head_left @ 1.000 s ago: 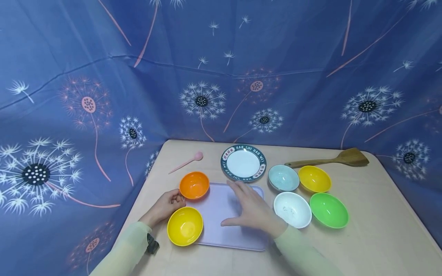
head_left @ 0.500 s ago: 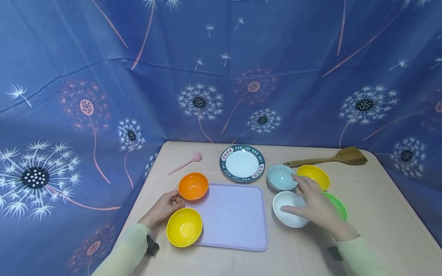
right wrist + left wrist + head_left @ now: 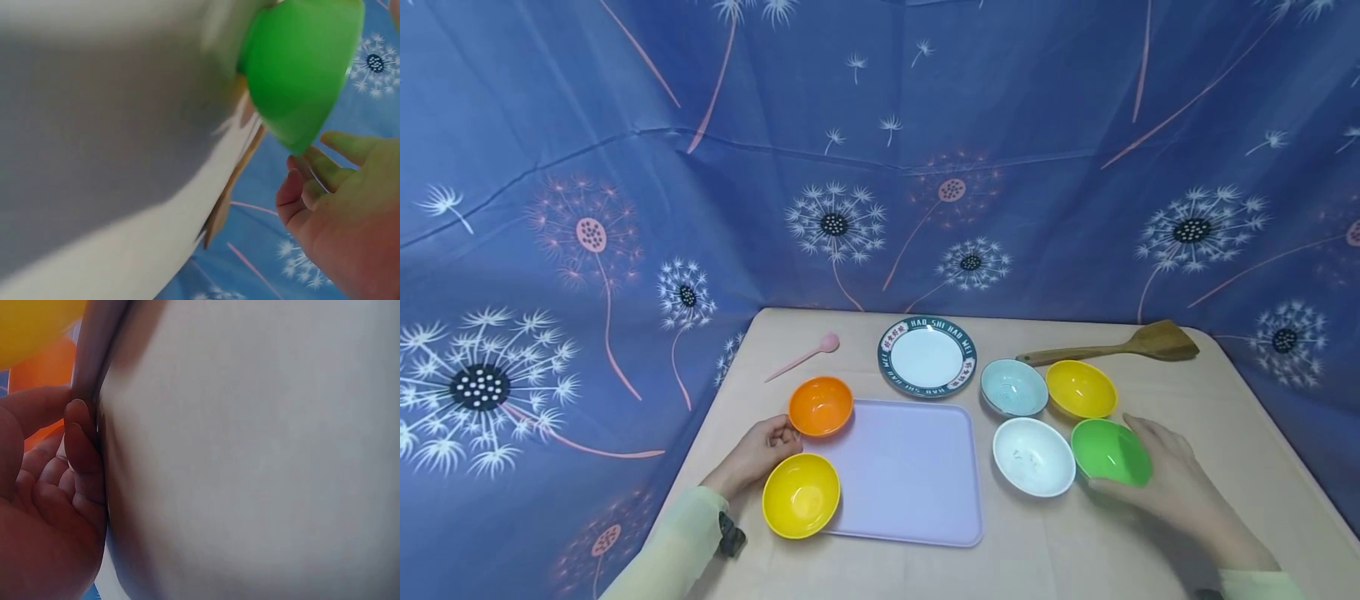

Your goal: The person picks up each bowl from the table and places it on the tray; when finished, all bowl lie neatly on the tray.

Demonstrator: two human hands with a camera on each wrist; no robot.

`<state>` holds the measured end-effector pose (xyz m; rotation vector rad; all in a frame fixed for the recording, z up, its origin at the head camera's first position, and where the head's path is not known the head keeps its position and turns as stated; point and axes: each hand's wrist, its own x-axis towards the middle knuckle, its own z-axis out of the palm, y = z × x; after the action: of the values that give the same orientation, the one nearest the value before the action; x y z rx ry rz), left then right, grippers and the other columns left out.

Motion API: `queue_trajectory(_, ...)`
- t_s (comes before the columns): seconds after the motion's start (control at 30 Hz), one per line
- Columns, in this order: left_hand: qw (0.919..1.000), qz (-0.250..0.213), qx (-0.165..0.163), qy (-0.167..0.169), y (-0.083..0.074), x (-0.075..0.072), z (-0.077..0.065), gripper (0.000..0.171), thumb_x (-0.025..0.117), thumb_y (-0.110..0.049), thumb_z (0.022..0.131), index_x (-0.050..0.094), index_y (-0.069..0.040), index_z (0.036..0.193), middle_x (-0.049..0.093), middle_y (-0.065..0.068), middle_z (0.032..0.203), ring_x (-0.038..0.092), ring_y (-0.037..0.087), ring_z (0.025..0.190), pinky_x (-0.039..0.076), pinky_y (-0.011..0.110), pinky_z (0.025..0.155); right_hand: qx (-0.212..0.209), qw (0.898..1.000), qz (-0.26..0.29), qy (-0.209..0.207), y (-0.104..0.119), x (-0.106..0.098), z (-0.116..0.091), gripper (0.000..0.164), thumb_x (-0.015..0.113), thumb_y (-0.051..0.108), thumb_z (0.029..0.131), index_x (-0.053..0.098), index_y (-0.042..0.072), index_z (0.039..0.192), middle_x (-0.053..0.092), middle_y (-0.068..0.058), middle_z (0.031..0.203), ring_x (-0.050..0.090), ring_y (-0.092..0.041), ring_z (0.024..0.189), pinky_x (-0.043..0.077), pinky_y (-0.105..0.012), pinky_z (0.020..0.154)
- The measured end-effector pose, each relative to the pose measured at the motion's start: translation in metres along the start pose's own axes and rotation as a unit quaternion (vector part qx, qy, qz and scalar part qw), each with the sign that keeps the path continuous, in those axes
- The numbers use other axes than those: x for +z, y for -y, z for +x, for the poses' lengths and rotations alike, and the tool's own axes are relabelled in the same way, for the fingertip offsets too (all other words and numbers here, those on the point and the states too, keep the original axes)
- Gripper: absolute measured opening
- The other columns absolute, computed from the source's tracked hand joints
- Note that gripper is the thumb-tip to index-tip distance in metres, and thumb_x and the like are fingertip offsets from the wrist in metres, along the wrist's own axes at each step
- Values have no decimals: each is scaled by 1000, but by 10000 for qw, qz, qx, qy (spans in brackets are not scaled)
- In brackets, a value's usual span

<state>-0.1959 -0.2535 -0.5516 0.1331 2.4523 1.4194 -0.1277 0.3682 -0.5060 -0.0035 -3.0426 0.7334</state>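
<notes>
I count two yellow bowls [image 3: 801, 496], one orange bowl [image 3: 821, 407], one blue bowl [image 3: 1014, 387], one white bowl [image 3: 1033, 457], one green bowl [image 3: 1108, 451]; one tray [image 3: 913, 475], plate [image 3: 927, 357], spoon [image 3: 828, 342], spatula [image 3: 1157, 341]. Green bowl's at my right hand's [image 3: 1183, 483] ten o'clock, fingers wide around it, contact unclear. My left hand [image 3: 755, 455] pinches the tray at nine. Plate reads HAO SHI HAO WEI.
</notes>
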Motion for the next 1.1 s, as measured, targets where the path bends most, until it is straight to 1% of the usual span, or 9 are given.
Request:
queue_trajectory(0.07,10000,-4,12,10,1,0,0,16,75,-18,97,63,-9,103,58,7,88,56,23,83,47,27,73,54,9999,1,106,-3,2,-2,141,88,70,67,15,-3,163,23,-40,156,23,-64,135,28,-86,92)
queue_trajectory(0.17,10000,-36,22,39,2,1,0,15,74,-17,98,63,-8,103,59,7,88,56,23,83,47,27,73,91,9997,45,208,-5,5,-3,142,88,71,66,15,-4,163,24,-40,155,25,-63,134,30,-85,92)
queue_trajectory(0.37,9998,-53,156,88,3,2,-1,16,74,-15,97,62,-7,101,58,7,87,56,22,82,47,26,73,195,9993,55,325,-5,8,-3,144,89,72,64,15,-3,163,25,-40,154,31,-60,131,34,-83,92)
queue_trajectory(0.6,9997,-23,215,109,2,2,-1,15,74,-16,98,61,-7,101,58,6,86,56,22,82,46,27,73,183,9994,80,269,-7,9,-3,141,90,69,65,19,-4,162,29,-40,150,38,-57,127,38,-81,91)
queue_trajectory(0.8,9998,77,179,81,1,2,-1,14,74,-16,97,62,-9,101,59,6,86,56,23,84,46,28,75,98,9999,40,127,-7,9,-3,140,91,67,64,22,-9,159,28,-43,147,40,-59,123,37,-82,90)
queue_trajectory(0.97,9999,1,101,68,3,1,0,16,75,-17,97,63,-9,103,59,6,87,56,23,83,47,27,73,160,9998,-98,43,-11,4,-4,140,90,68,66,20,-10,159,27,-43,146,40,-60,122,38,-81,89)
queue_trajectory(1.1,10000,-13,61,36,1,-1,0,16,75,-18,97,63,-9,104,59,7,88,56,23,83,47,28,73,224,9995,-200,-35,-9,-3,-2,140,89,69,67,19,-10,159,26,-43,145,39,-61,121,38,-82,87)
